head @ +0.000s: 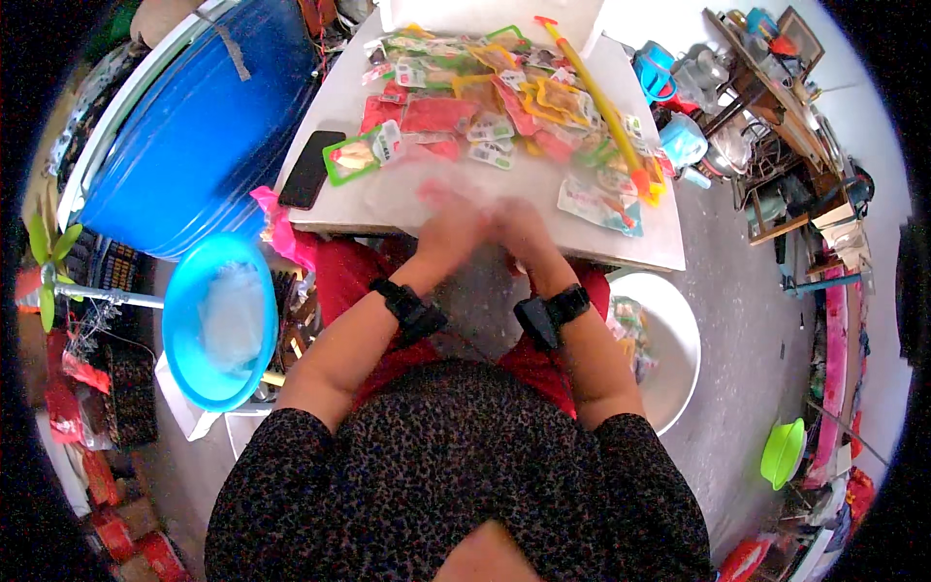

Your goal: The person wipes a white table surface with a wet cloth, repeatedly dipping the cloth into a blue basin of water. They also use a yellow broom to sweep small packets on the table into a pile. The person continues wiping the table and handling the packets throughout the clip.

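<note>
My left hand point(452, 229) and my right hand point(520, 225) are close together over the table's near edge, both blurred by motion. A blurred, see-through pinkish plastic packet point(436, 189) is at the fingers of my left hand, which seems closed on it. What my right fingers grip is hidden by the blur. Beyond them, sealed food packets point(440, 115) in red, yellow and green lie heaped on the white table point(334, 211). One green-edged packet point(354, 158) lies apart at the left, and a pale packet point(600, 207) rests to the right.
A black phone point(312, 170) lies at the table's left edge. The yellow hand pump point(593, 94) slants across the packets. Left are a large blue drum point(211, 131) and a blue basin point(174, 320) holding clear plastic; a white bucket point(680, 356) with packets stands right.
</note>
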### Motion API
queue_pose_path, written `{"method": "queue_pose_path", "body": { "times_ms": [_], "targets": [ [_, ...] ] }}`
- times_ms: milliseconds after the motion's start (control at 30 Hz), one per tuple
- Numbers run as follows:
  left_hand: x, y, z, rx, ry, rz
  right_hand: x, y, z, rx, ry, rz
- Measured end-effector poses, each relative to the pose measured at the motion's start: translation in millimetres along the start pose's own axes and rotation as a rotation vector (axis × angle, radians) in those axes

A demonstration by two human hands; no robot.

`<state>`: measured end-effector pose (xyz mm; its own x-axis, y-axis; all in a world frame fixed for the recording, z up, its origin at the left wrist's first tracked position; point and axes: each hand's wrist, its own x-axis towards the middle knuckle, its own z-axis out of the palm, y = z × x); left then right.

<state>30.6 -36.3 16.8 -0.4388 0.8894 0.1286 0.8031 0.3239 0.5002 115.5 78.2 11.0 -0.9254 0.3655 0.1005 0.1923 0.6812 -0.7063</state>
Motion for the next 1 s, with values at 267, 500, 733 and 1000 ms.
{"method": "queue_pose_path", "body": {
  "times_ms": [267, 500, 733, 1000],
  "targets": [
    [-6.0, -8.7, 3.9, -0.025, 0.037, 0.002, 8.3, -14.2, 2.0, -0.492, -0.012, 0.007],
    [-7.2, -27.9, 13.8, 0.003, 0.100, -0.016, 51.1, 67.1, 16.7, -0.177, 0.517, -0.135],
    [-2.3, -37.2, 22.6, -0.063, -0.026, -0.202, 133.0, 28.9, 29.9, -0.049, 0.297, 0.233],
    [-9.0, -13.1, -1.4, -0.205, 0.053, -0.162, 158.9, 61.1, 59.6, 0.081, 0.289, 0.098]
  ]
}}
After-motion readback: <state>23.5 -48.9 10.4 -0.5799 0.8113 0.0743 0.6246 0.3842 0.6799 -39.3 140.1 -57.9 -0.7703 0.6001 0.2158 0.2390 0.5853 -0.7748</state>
